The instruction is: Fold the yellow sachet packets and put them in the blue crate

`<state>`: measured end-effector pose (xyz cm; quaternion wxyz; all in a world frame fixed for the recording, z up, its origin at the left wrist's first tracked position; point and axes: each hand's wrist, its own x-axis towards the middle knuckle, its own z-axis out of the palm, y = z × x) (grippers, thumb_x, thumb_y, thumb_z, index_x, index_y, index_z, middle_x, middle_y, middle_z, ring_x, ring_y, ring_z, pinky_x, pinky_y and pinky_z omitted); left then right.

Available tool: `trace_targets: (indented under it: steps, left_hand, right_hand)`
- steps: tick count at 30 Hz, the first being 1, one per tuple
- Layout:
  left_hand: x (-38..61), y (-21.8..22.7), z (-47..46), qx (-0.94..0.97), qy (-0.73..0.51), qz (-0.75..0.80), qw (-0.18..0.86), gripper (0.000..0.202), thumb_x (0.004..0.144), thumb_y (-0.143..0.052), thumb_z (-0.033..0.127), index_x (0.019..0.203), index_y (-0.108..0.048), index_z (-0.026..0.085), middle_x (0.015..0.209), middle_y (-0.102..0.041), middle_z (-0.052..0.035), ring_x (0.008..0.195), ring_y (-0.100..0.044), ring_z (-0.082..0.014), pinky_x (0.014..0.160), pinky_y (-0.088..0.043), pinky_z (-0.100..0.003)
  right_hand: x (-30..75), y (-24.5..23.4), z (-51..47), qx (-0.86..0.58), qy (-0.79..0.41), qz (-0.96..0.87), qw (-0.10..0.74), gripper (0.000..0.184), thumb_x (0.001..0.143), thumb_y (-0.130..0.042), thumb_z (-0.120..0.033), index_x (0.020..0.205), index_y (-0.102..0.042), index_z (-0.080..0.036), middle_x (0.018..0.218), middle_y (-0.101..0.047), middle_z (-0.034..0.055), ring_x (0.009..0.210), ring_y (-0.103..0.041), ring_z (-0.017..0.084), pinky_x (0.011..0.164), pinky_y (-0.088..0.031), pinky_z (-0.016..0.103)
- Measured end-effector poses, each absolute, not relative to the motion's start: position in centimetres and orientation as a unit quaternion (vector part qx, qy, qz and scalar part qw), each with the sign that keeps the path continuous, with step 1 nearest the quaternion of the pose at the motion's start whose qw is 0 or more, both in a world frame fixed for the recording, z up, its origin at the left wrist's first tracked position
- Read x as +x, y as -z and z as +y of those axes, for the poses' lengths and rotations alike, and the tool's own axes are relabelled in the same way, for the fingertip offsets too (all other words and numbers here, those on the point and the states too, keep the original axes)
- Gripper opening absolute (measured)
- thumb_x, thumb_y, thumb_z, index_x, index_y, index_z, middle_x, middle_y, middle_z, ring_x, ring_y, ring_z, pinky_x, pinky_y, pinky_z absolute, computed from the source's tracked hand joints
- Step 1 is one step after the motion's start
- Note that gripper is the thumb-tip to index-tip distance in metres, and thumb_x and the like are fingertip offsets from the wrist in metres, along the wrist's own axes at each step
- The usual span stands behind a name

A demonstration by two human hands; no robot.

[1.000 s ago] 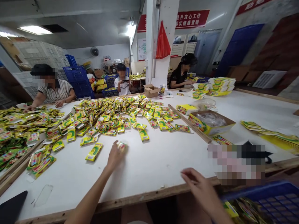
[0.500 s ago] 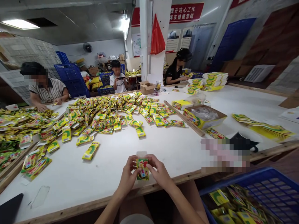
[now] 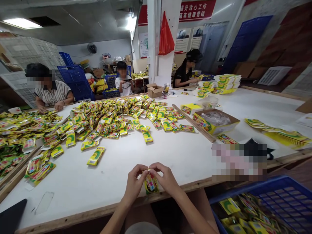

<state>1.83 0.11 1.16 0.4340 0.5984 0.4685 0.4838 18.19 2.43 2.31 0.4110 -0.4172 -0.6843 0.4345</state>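
Between my two hands, close to the table's front edge, is a small yellow-green printed box [image 3: 151,184] with red and colourful lettering. My left hand [image 3: 136,179] pinches its top end from the left, thumb and forefinger together. My right hand [image 3: 162,177] does the same from the right, so the fingertips of both hands meet at the box's top flap. The flap itself is mostly hidden by the fingers. A single box [image 3: 96,156] lies on the white table to the left, and a large heap of similar boxes [image 3: 114,117] lies beyond.
A wooden strip [image 3: 193,123] divides the table; right of it stands an open carton [image 3: 219,125] of clear plastic. Flat printed cards [image 3: 278,130] lie farther right. A blue crate [image 3: 285,191] of boxes is at my right. Co-workers sit left [image 3: 52,92] and across [image 3: 186,73].
The white flap that stood up from the box is no longer visible; my fingertips have come together over the top end. The whole view has shifted slightly.
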Motion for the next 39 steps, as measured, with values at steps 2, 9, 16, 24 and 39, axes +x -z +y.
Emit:
trace_targets:
  steps: [2, 9, 16, 24, 39]
  left_hand:
    - [1.9, -1.3, 0.0, 0.583, -0.489, 0.480, 0.437, 0.023, 0.086, -0.056, 0.034, 0.092, -0.060, 0.012, 0.089, -0.062, -0.0072, 0.085, -0.057, -0.0162, 0.078, -0.045, -0.028]
    - [2.1, -1.2, 1.0, 0.539, -0.508, 0.497, 0.453, 0.025, 0.084, -0.059, 0.035, 0.089, -0.060, 0.011, 0.081, -0.061, -0.0057, 0.074, -0.053, -0.0132, 0.069, -0.043, -0.024]
    - [1.6, -0.8, -0.5, 0.578, -0.485, 0.445, 0.482, 0.024, 0.086, -0.056, 0.035, 0.096, -0.064, 0.014, 0.096, -0.063, -0.0081, 0.092, -0.058, -0.0177, 0.081, -0.046, -0.029]
    - [-9.8, -1.8, 5.4, 0.618, -0.424, 0.649, 0.131, 0.056, 0.078, -0.060, 0.038, 0.126, -0.044, 0.012, 0.129, -0.046, -0.0154, 0.120, -0.043, -0.0253, 0.102, -0.033, -0.040]
    - [-0.8, -0.8, 2.1, 0.444, -0.541, 0.440, 0.562, 0.046, 0.081, -0.058, 0.043, 0.113, -0.045, 0.013, 0.113, -0.056, -0.0140, 0.098, -0.057, -0.0204, 0.088, -0.044, -0.033]
  right_hand:
    - [17.9, -2.6, 2.4, -0.432, -0.427, -0.682, 0.407, 0.020, 0.086, -0.052, -0.032, 0.087, -0.064, -0.015, 0.086, -0.063, 0.0027, 0.081, -0.058, 0.013, 0.075, -0.045, 0.023]
    - [17.7, -3.4, 3.2, -0.462, -0.423, -0.678, 0.384, 0.018, 0.085, -0.051, -0.029, 0.084, -0.062, -0.015, 0.076, -0.062, 0.0008, 0.070, -0.057, 0.011, 0.065, -0.042, 0.022]
    - [17.5, -2.1, 2.2, -0.425, -0.494, -0.654, 0.385, 0.022, 0.084, -0.055, -0.034, 0.090, -0.061, -0.014, 0.087, -0.065, 0.0033, 0.081, -0.061, 0.014, 0.073, -0.046, 0.023]
    - [31.3, -6.7, 0.2, -0.606, -0.238, -0.698, 0.299, 0.031, 0.074, -0.053, -0.049, 0.075, -0.065, -0.020, 0.083, -0.065, 0.0075, 0.078, -0.061, 0.022, 0.070, -0.047, 0.031]
    - [16.8, -0.3, 1.7, -0.434, -0.531, -0.569, 0.454, 0.034, 0.083, -0.053, -0.042, 0.105, -0.046, -0.018, 0.110, -0.057, 0.0109, 0.098, -0.059, 0.019, 0.087, -0.047, 0.032]
